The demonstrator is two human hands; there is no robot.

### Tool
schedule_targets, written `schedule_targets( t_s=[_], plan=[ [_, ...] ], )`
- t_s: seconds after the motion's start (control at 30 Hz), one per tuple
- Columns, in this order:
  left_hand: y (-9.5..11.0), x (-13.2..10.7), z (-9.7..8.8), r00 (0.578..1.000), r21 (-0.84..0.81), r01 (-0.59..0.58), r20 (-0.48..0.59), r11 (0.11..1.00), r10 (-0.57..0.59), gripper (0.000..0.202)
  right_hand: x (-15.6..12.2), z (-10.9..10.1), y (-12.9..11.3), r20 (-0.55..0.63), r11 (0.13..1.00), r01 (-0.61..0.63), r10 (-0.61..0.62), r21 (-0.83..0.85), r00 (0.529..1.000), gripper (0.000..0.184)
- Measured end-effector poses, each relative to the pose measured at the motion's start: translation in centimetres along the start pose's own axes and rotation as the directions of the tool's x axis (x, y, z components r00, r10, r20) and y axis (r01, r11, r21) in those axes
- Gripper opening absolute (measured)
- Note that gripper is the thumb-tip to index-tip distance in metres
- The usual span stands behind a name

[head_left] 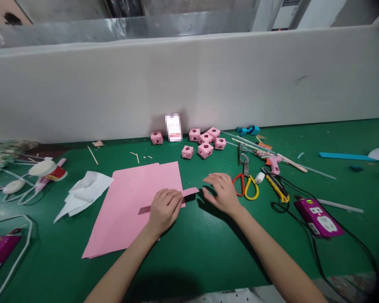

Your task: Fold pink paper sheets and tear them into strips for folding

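My left hand is closed on a narrow pink paper strip, whose free end points right from the fingertips. Under that hand lie large sheets of pink paper, slightly out of line with each other. To the right, my right hand hovers with fingers apart, holding nothing, a short gap from the strip's end. Beyond the hands sit several folded pink paper shapes with dark diamond-shaped holes, one of them a pink paper ball near the middle.
Red-and-yellow-handled scissors, a yellow utility knife, a pink glue gun and a purple power strip with black cables lie right. Left are crumpled white paper and a paper cup. A white panel stands behind.
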State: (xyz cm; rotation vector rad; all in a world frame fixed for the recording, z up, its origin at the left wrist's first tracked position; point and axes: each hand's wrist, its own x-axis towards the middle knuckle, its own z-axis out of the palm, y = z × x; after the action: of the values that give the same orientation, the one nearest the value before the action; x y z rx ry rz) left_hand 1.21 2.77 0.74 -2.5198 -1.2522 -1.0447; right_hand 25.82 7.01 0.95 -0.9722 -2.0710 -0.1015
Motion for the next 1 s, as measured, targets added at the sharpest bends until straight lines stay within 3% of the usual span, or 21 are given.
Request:
schedule_targets(
  t_s=[0.07,0.17,0.27,0.63,1.0],
  plan=[
    [0.2,0.0,0.1,1.000,-0.003,-0.018,0.011,1.000,0.018,0.022,-0.2,0.5,-1.0,0.087,0.996,0.066,-0.070,0.052,0.994,0.029],
    [0.4,-0.1,0.2,0.999,-0.007,-0.034,0.011,0.999,0.034,0.022,-0.5,1.5,-2.3,0.150,0.987,0.134,-0.146,0.088,0.978,0.018],
    [0.6,-0.1,0.3,0.999,-0.005,-0.033,-0.003,0.999,0.033,0.023,-0.9,2.1,-2.6,0.156,0.984,0.143,-0.158,0.102,0.975,0.010],
    [0.6,0.4,-0.7,0.994,0.067,-0.111,-0.013,0.992,0.112,0.018,-1.1,1.9,-2.6,0.141,0.976,0.202,-0.212,0.080,0.967,0.013],
    [0.0,0.5,-1.0,0.997,0.089,-0.056,-0.043,0.994,0.060,0.012,-0.4,0.6,-1.3,0.120,0.985,0.061,-0.081,0.162,0.989,0.013]
  ],
)
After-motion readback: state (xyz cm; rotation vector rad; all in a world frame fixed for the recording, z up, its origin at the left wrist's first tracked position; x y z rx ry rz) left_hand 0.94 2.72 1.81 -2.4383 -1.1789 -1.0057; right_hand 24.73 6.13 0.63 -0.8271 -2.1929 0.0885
